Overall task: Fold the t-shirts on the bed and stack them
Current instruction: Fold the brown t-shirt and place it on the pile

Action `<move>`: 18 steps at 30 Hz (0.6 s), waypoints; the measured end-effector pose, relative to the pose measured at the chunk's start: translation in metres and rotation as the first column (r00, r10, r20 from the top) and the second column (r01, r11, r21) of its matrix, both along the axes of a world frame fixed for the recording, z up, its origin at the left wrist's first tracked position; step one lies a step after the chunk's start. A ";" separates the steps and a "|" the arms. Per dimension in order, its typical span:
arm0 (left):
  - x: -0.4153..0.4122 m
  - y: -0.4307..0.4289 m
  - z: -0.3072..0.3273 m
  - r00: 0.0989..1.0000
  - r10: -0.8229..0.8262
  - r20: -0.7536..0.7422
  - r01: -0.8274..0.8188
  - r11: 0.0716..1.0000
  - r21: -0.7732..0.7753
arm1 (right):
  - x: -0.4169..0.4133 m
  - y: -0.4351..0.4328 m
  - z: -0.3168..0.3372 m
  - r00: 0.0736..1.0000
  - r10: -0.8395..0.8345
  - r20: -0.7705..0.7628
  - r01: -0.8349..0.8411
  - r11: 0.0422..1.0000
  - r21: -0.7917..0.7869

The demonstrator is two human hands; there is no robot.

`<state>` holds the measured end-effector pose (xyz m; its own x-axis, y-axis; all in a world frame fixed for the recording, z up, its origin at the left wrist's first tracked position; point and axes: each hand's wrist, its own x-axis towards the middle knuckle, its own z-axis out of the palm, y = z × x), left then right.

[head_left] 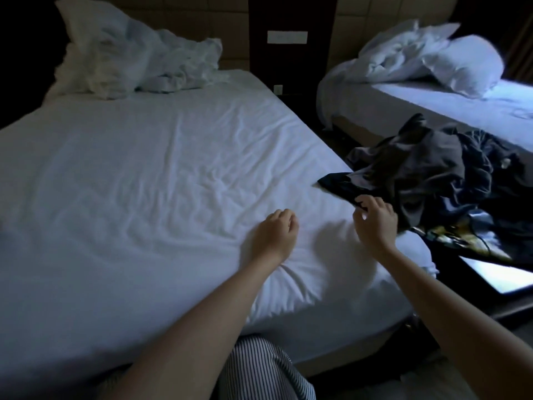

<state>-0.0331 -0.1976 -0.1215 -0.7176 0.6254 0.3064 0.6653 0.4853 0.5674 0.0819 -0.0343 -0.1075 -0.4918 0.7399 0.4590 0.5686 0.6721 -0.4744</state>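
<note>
Evidently soft, light and limp, the dark t-shirts (418, 166) lie heaped at middle right of frame on the edge of the bed (144, 168), best taken by a hem, where the right hand (375, 223) curls its fingertips, grip uncertain; the left hand (277, 232) hangs loosely curled, empty.

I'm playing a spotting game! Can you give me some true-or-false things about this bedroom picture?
1. The left hand holds a shirt. False: it holds nothing.
2. The right hand reaches to the edge of the dark clothes pile. True.
3. The clothes in the pile are neatly folded. False: they lie crumpled.
4. Rumpled white bedding lies at the far end of the bed. True.
</note>
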 end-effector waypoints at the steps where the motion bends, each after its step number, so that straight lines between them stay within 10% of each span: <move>1: -0.001 0.000 -0.001 1.000 -0.004 0.009 0.003 1.000 0.017 | -0.001 0.011 0.002 0.998 -0.049 0.027 0.049 0.999 0.003; 9: -0.005 0.003 -0.004 1.000 0.020 0.007 -0.020 1.000 0.008 | -0.009 0.067 0.001 0.919 -0.222 0.325 0.278 0.950 -0.139; 18: -0.007 0.005 -0.009 0.999 0.024 0.037 -0.026 0.999 0.034 | -0.002 0.063 0.032 0.892 -0.280 -0.353 0.020 0.808 -0.589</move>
